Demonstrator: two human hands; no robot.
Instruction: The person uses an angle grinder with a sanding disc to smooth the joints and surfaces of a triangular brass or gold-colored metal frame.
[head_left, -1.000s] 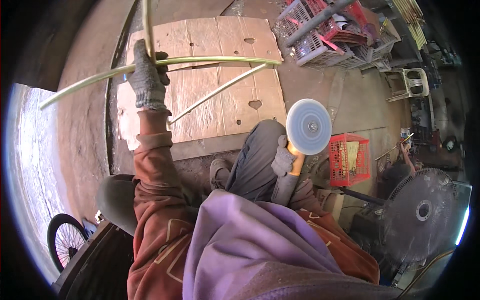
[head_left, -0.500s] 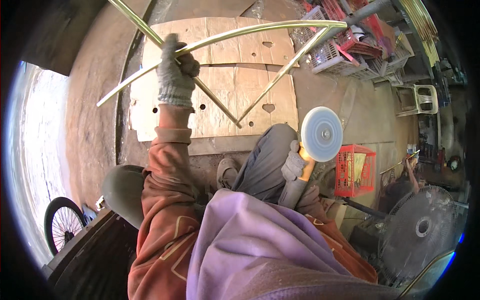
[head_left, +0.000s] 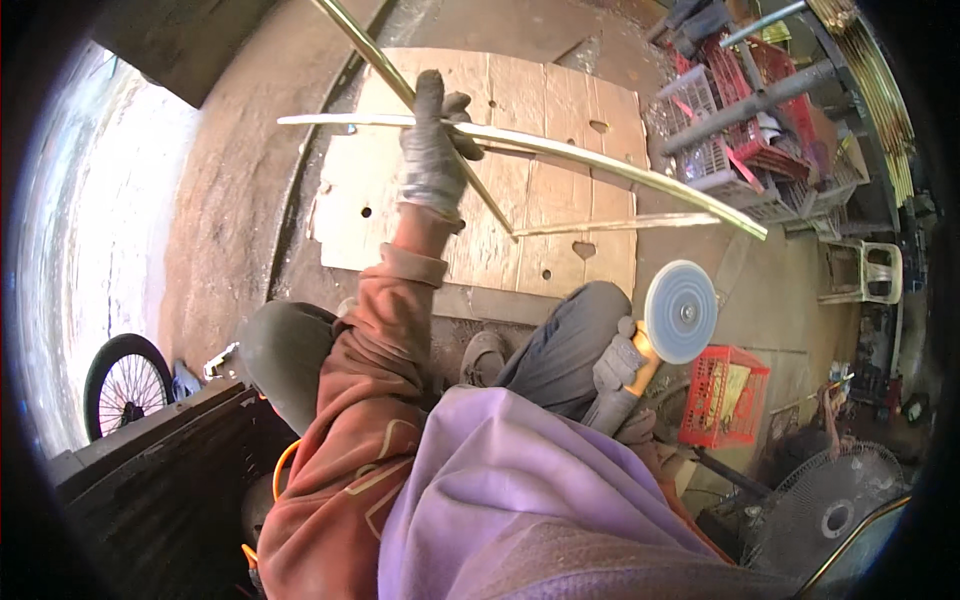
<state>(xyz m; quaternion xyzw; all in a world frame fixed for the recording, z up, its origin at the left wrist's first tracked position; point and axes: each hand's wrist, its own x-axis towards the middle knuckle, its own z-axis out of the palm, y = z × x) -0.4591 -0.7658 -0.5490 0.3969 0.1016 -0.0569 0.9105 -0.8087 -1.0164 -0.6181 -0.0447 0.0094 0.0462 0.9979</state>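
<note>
A frame of shiny brass-coloured metal tubes [head_left: 620, 164] is raised over the cardboard on the floor. My gloved left hand [head_left: 436, 145], arm stretched forward, is closed around it where two tubes cross. One corner of the frame points back toward my knees, and a long tube reaches out to the right. My gloved right hand [head_left: 616, 362] rests beside my right knee, wrapped round the yellow body of an angle grinder [head_left: 645, 370]. Its round pale blue-grey disc [head_left: 682, 312] faces up, apart from the frame. Whether the disc spins I cannot tell.
Flattened cardboard [head_left: 590, 95] covers the floor ahead. A red crate [head_left: 696, 412] stands right of the grinder, with a fan [head_left: 800, 500] nearer. Piled crates [head_left: 690, 95] and a pale plastic chair [head_left: 882, 290] are farther right. Another person's arm [head_left: 832, 412] shows there. A bicycle wheel [head_left: 93, 395] stands left.
The frame has turned in my left hand: its right end has swung down toward me and its left end has risen. The view has shifted; the right hand keeps the grinder by the knee.
</note>
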